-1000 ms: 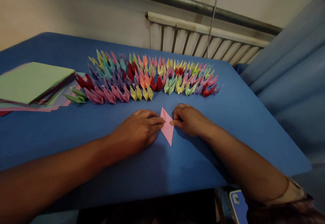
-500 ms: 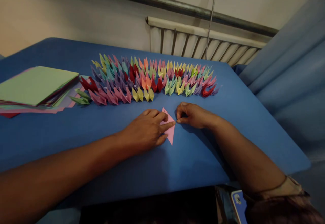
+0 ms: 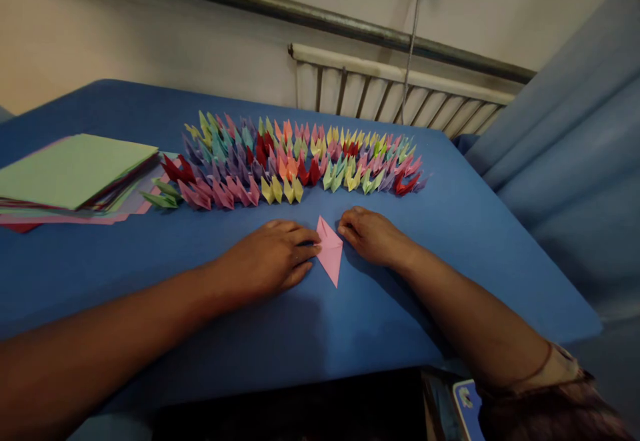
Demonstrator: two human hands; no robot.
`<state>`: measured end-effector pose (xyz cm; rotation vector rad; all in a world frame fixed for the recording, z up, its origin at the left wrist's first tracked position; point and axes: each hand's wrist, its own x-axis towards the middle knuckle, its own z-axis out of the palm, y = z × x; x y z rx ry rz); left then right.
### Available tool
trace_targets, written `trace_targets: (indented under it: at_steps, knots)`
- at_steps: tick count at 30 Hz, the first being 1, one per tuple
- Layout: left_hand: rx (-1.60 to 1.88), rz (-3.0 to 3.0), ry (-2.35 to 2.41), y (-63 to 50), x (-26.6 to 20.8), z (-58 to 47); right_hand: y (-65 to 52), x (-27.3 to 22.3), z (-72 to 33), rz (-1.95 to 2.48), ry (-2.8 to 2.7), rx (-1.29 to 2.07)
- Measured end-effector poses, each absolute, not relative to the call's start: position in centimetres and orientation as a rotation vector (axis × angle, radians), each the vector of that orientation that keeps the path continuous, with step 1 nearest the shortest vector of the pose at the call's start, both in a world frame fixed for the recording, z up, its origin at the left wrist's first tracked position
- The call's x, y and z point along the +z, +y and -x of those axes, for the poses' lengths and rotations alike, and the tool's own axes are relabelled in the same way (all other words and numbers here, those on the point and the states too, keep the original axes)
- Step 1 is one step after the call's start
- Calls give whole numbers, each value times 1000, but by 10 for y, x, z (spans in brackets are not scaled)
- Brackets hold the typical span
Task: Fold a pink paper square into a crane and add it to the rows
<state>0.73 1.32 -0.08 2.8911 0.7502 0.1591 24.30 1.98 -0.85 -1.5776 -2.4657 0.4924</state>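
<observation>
A pink paper [image 3: 331, 254], folded into a kite-like diamond with a crease across its middle, lies flat on the blue table in front of me. My left hand [image 3: 280, 254] rests at its left corner, fingers stretched out and the tips touching the edge. On the other side, my right hand [image 3: 367, 233] has its fingers curled together close to the paper's upper right edge. Nothing shows in that hand; whether its fingertips touch the paper is hard to tell.
Rows of colourful folded paper cranes [image 3: 300, 161] stand behind my hands. To the left lies a stack of coloured paper sheets [image 3: 80, 171], green on top. The blue table [image 3: 480, 261] ends near a radiator [image 3: 360, 91] and a blue curtain [image 3: 565, 147].
My left hand has drawn back left off the paper's middle to its left corner, uncovering the folds. My right hand has shifted slightly left, nearer the paper's edge.
</observation>
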Motion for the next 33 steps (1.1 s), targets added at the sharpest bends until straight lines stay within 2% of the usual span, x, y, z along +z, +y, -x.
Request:
trace_targets:
  at_steps: [6,13,22,33]
  knots:
    - [394,-2705,759,18,-6,-6,14,-1,-238,1778,-2415,463]
    - [570,-2497,852,29,-12,-6,7,-5,-234,1690,-2342,571]
    - [490,-2582,721,19,-17,-13,18,-8,-252,1307,-2424,874]
    - [489,-2545,842,20,-17,-28,13,4,-255,1225,-2557,888]
